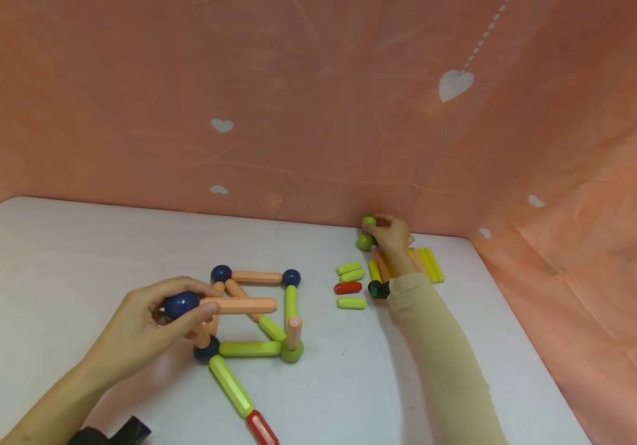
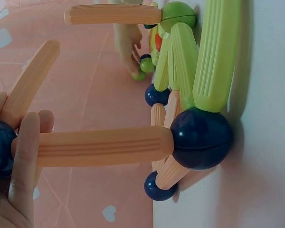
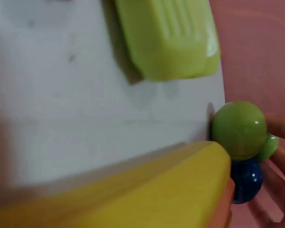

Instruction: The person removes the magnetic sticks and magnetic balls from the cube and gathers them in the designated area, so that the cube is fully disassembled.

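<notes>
My left hand (image 1: 139, 327) grips a dark blue ball (image 1: 182, 305) with a peach stick (image 1: 248, 305) jutting rightward from it. In the left wrist view a second peach stick (image 2: 104, 146) joins this ball to another blue ball (image 2: 202, 138) on the table. The frame around it has green sticks (image 1: 250, 348), peach sticks (image 1: 257, 277) and a green corner ball (image 1: 292, 351) bearing an upright peach stick (image 1: 294, 332). At the table's far edge, my right hand (image 1: 395, 241) holds a green ball (image 1: 369, 221) at its fingertips, beside another green ball (image 1: 365, 241) and a blue ball (image 3: 247, 180).
Short green sticks (image 1: 351, 303) and a red stick (image 1: 348, 288) lie left of the right forearm. Yellow sticks (image 1: 434, 266) and peach ones lie side by side near that wrist. A green stick (image 1: 231, 386) with a red one (image 1: 261, 428) extends toward me. A peach curtain (image 1: 318, 111) hangs behind.
</notes>
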`<state>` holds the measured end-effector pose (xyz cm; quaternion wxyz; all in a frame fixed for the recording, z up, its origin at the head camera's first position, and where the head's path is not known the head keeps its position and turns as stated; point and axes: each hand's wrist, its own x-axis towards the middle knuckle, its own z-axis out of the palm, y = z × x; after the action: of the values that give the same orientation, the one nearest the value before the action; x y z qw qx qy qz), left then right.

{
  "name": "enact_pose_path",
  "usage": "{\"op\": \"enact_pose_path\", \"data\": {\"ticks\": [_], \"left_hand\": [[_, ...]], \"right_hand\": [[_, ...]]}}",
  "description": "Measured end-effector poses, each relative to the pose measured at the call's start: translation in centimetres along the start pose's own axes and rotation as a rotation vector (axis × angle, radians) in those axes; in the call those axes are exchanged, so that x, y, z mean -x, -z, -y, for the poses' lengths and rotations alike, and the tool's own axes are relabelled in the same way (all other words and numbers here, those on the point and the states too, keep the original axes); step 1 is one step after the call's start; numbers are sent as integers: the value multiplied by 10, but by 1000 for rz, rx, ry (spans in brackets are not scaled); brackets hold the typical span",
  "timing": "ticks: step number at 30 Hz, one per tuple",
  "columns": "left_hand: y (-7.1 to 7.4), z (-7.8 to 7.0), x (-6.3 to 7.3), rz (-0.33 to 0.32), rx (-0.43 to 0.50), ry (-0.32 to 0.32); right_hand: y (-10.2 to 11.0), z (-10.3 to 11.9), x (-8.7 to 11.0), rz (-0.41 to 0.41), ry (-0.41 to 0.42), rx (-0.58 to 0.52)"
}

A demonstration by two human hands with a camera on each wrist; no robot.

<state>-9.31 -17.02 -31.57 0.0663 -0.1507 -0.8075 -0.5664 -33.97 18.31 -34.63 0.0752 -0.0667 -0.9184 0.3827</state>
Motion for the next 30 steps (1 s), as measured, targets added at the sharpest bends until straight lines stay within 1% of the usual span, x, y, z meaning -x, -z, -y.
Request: {"op": "enact_pose_path", "data": {"ticks": [2, 6, 9, 12, 15, 18, 21, 24, 26, 27, 30], "left_hand": [[-1, 0, 0, 2, -1, 1], [-2, 0, 0, -3, -9, 8], [-3, 1, 0, -12, -27, 6], [-5, 2, -1, -11, -32, -5], [-4, 3, -2, -12, -34, -6], [-3, 3, -3, -18, -52, 2], [-2, 4, -4, -22, -68, 10], [0, 5, -5, -30, -78, 6], [1, 7, -6, -34, -83, 4], [2, 7, -7, -36, -85, 4], [4, 10, -9, -39, -93, 6]], "right_hand": [[0, -1, 0, 20, -15, 25], [0, -3, 0, 49, -31, 36], [0, -4, 0, 64, -26, 17], [3, -7, 1, 52, -5, 1], [7, -7, 3, 15, 22, -77], [13, -3, 12, -31, 32, -219], [20, 3, 29, -51, 69, -307], [26, 8, 53, -41, 132, -317], [29, 11, 73, -2, 178, -310], [29, 12, 84, 29, 202, -324], [26, 15, 114, 170, 270, -351]]}}
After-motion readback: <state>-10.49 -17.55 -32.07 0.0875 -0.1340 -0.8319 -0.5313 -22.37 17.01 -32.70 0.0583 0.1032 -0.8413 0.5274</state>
